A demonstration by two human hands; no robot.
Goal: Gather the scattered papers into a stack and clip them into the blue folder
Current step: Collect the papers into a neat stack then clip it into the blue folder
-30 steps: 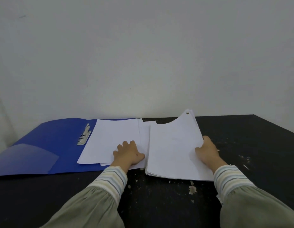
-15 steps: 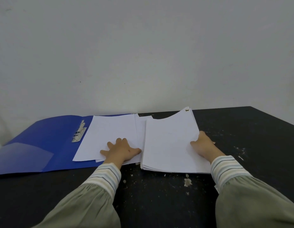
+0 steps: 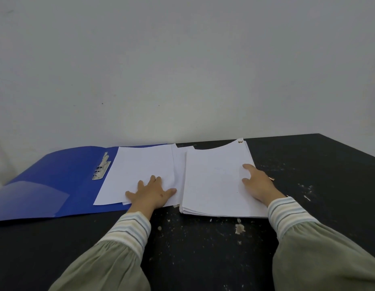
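We are pinning a few loose sheets [image 3: 140,171] flat with our left hand [image 3: 151,193], fingers spread and straight, palm down, so the paper does not slide while the other side is being handled. Those sheets are lying mostly on the right half of the open folder [image 3: 56,175], their left edge just beside the clip [image 3: 101,170], which is lying bare with nothing under it. That placement suits us: the paper is already close to where it has to be fastened.

Our right hand [image 3: 258,183] is resting on the right edge of the thicker stack [image 3: 214,181], thumb on top of the upper sheet; the other fingers are hidden behind the hand, so we cannot tell whether they are curling under the edge or lying flat. The stack is sitting on the dark table [image 3: 329,175], its left edge overlapping the loose sheets, and its far right corner is lifting slightly and carrying a small brown mark [image 3: 240,141].

The hands are working apart, one on each pile. We are judging that gathering is partway along: two piles remain, unsquared, and nothing is clipped yet. Merging them likely calls for sliding one over the other and squaring the edges.
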